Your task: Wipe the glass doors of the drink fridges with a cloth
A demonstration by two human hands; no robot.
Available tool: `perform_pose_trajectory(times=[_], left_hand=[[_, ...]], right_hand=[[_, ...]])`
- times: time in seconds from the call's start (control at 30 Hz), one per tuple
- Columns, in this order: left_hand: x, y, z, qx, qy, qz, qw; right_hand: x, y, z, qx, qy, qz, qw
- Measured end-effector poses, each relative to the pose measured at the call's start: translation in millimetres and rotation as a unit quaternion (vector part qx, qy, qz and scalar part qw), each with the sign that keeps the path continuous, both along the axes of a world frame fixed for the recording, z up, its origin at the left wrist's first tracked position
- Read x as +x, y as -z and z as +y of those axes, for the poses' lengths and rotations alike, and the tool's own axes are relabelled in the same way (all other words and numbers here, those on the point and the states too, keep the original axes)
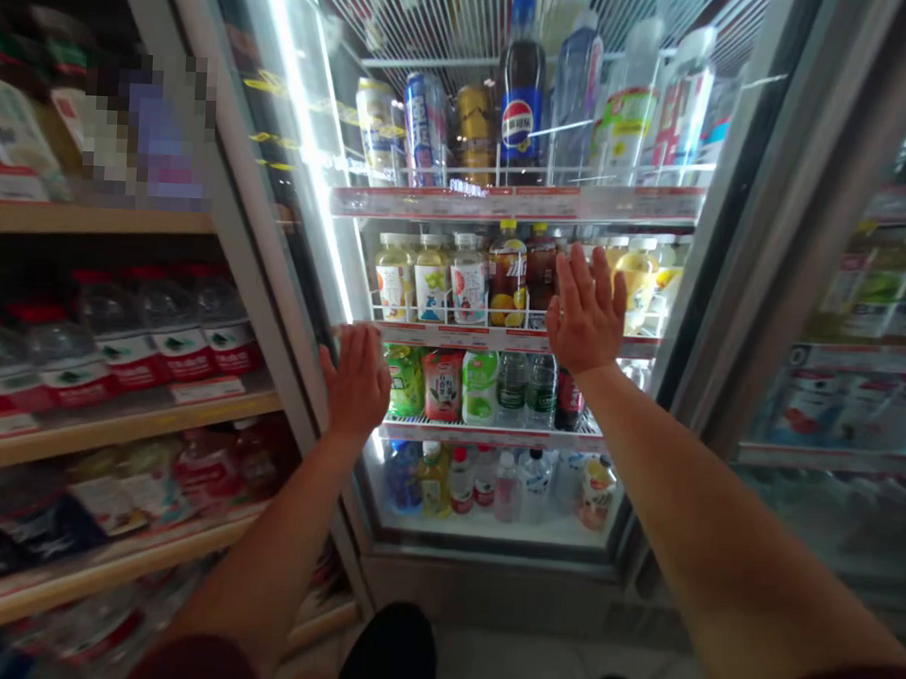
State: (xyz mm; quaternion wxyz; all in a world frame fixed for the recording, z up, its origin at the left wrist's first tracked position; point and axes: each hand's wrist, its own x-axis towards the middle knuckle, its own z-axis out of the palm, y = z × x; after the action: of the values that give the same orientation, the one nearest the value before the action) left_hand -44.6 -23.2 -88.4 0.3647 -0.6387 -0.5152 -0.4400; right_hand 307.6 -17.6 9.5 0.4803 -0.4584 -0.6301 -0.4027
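Both of my arms reach forward to a lit drinks fridge (519, 200) with several shelves of bottles and cans. My right hand (589, 310) is raised with its fingers stretched out, in front of the second shelf, overlapping the yellow-labelled bottles there. Lower and to the left, my left hand (357, 380) is held up near the fridge's left edge, fingers extended and held together. Neither hand holds anything. Reflections cross the fridge's glass; whether the palms touch it I cannot tell. A dark iced tea bottle (508, 272) with a yellow cap stands between the hands.
On the top shelf stands a cola bottle (520, 102) beside several cans. Wooden shelving (247, 408) with red-capped bottles (173, 317) runs along the left. A second fridge (830, 456) is at the right. My dark-clad knee (390, 652) shows above the tiled floor.
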Motion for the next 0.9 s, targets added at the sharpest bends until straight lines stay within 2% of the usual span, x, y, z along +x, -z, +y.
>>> perform_pose_trajectory(times=[0.03, 0.07, 0.1, 0.13, 0.17, 0.2, 0.3, 0.33, 0.37, 0.4, 0.43, 0.47, 0.5, 0.6, 0.63, 0.67, 0.7, 0.73, 0.77, 0.8, 0.9], left_hand=[[-6.4, -27.8, 5.4, 0.014, -0.01, -0.02, 1.0], [-10.4, -47.4, 8.8, 0.02, -0.014, -0.033, 0.999], [-11.5, -56.3, 9.6, 0.021, -0.017, -0.046, 0.999], [-9.6, -53.2, 7.6, 0.014, -0.018, -0.059, 0.998], [-5.1, -38.3, 2.8, 0.001, -0.019, -0.07, 0.997], [1.5, -13.4, -4.4, -0.016, -0.019, -0.079, 0.997], [23.2, 87.7, -32.0, -0.075, -0.013, -0.076, 0.994], [27.8, 116.0, -39.6, -0.094, -0.006, -0.068, 0.993], [30.0, 135.2, -44.6, -0.121, -0.001, -0.049, 0.991], [29.4, 142.9, -46.4, -0.134, -0.006, -0.04, 0.99], [26.1, 138.1, -44.6, -0.141, -0.011, -0.034, 0.989], [20.6, 121.6, -39.6, -0.139, -0.019, -0.034, 0.99], [13.5, 95.5, -31.9, -0.127, -0.025, -0.041, 0.991], [-6.3, -6.3, -2.7, -0.076, -0.04, -0.063, 0.994], [-8.1, -34.7, 5.4, -0.052, -0.041, -0.068, 0.995], [-5.9, -54.6, 11.0, -0.016, -0.033, -0.071, 0.997], [0.4, -63.7, 13.6, 0.016, -0.025, -0.067, 0.997], [10.4, -61.0, 12.9, 0.047, -0.014, -0.056, 0.997], [23.2, -47.0, 9.0, 0.071, -0.003, -0.037, 0.997], [37.2, -23.8, 2.5, 0.09, 0.008, -0.01, 0.996], [72.9, 65.4, -20.9, 0.088, 0.058, 0.098, 0.99]], right_hand=[[-0.3, -0.2, -0.7, 0.001, 0.003, 0.0, 1.0], [-0.6, -0.4, -1.6, 0.0, 0.007, -0.001, 1.0], [-1.1, -0.5, -2.6, -0.002, 0.01, -0.001, 1.0], [-1.7, -0.7, -3.6, -0.006, 0.012, 0.0, 1.0], [-2.2, -1.0, -4.7, -0.012, 0.013, 0.002, 1.0], [-2.7, -1.3, -5.6, -0.018, 0.012, 0.006, 1.0], [-3.3, -2.1, -7.2, -0.029, 0.006, 0.012, 0.999], [-3.2, -2.2, -7.3, -0.03, 0.003, 0.012, 0.999], [-2.8, -2.2, -7.0, -0.029, 0.001, 0.011, 1.0], [-2.4, -2.1, -6.7, -0.028, 0.0, 0.01, 1.0], [-1.9, -1.9, -6.2, -0.026, 0.0, 0.008, 1.0], [-1.5, -1.7, -5.7, -0.024, 0.001, 0.007, 1.0], [-1.2, -1.4, -5.4, -0.021, 0.003, 0.004, 1.0], [-1.1, -0.9, -5.2, -0.014, 0.01, 0.003, 1.0], [-1.3, -0.9, -5.5, -0.016, 0.01, 0.003, 1.0], [-1.5, -0.9, -5.8, -0.019, 0.01, 0.003, 1.0], [-1.8, -0.9, -6.1, -0.023, 0.009, 0.004, 1.0], [-2.0, -1.0, -6.3, -0.026, 0.009, 0.005, 1.0], [-2.1, -1.0, -6.4, -0.028, 0.008, 0.005, 1.0], [-2.1, -0.9, -6.2, -0.029, 0.007, 0.005, 1.0], [-1.6, -0.6, -5.0, -0.023, -0.002, 0.005, 1.0]])
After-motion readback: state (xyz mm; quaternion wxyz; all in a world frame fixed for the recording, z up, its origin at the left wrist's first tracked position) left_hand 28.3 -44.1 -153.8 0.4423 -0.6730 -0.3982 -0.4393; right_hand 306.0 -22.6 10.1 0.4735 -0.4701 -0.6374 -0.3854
